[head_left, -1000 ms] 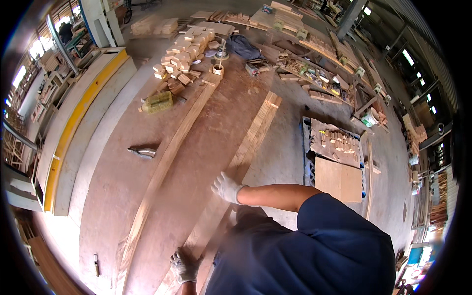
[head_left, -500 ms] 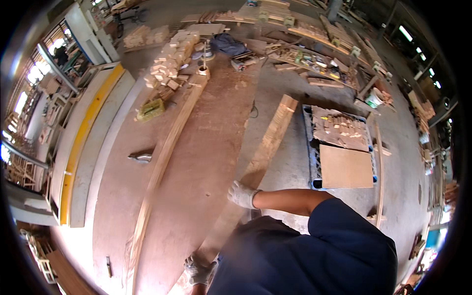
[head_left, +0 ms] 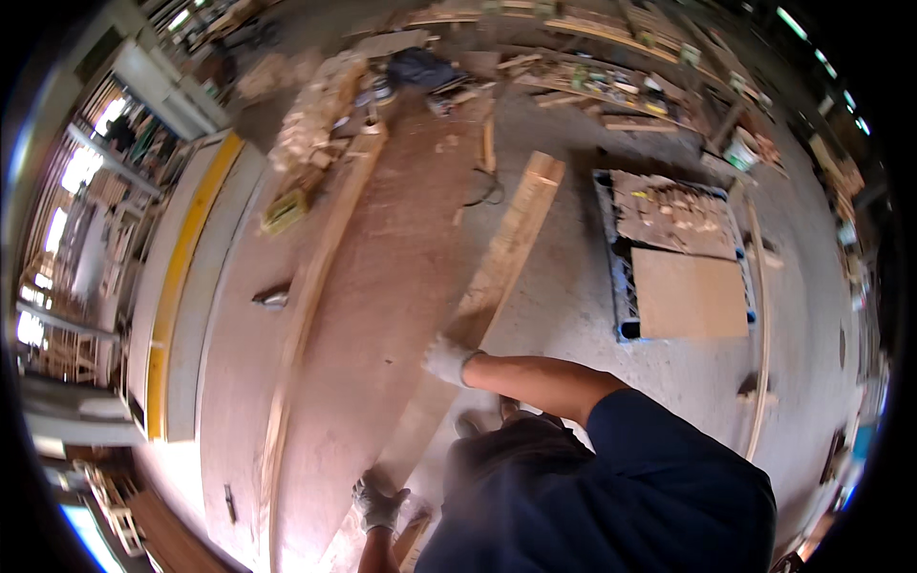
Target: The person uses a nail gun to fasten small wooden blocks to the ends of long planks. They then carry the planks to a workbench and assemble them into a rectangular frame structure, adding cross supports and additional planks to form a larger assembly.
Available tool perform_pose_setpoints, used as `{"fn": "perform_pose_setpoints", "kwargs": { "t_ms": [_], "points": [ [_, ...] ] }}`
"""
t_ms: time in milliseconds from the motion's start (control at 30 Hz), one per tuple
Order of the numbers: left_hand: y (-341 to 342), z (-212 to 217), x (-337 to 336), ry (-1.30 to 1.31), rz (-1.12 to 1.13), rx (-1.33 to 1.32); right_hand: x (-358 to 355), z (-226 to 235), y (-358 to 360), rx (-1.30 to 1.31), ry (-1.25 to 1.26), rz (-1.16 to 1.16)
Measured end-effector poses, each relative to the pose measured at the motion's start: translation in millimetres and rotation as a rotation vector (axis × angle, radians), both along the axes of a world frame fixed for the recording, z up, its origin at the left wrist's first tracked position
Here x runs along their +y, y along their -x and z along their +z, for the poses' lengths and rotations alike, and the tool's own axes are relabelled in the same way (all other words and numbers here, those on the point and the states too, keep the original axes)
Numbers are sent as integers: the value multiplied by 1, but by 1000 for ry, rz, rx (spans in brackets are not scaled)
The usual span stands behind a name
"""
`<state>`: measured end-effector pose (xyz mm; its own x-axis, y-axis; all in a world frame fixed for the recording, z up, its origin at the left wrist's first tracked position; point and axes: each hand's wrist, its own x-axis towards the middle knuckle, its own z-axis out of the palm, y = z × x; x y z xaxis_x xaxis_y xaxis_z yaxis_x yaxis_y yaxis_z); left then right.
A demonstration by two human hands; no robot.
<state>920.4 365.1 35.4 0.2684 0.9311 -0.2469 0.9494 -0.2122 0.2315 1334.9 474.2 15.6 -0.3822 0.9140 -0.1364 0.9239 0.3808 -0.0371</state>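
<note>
My right hand and left hand grip the plank, slanted out past the table's right edge; I judge it stiff, fairly heavy, best held by its long sides, hands apart; near end cut off, underside hidden, right fingertips blurred.

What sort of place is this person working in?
Probably a woodworking workshop, judging by the long wooden board being handled, the pile of cut wood blocks and the small wooden pieces on the pallet.

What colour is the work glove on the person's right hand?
The work glove is off-white, a bit greyish; the head view shows it best.
</note>
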Motion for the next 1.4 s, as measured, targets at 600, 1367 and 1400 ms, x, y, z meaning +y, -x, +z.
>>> {"fn": "perform_pose_setpoints", "kwargs": {
  "t_ms": [600,1367,1400],
  "points": [
    [126,-12,-123,271,-214,-8,-240,50,-12,-273,149,-129],
    [-29,24,-342,319,-570,280,-636,50,-169,-241,228,-638],
    [-53,37,-353,305,-575,342,-662,50,-178,-223,245,-684]
  ]
}}
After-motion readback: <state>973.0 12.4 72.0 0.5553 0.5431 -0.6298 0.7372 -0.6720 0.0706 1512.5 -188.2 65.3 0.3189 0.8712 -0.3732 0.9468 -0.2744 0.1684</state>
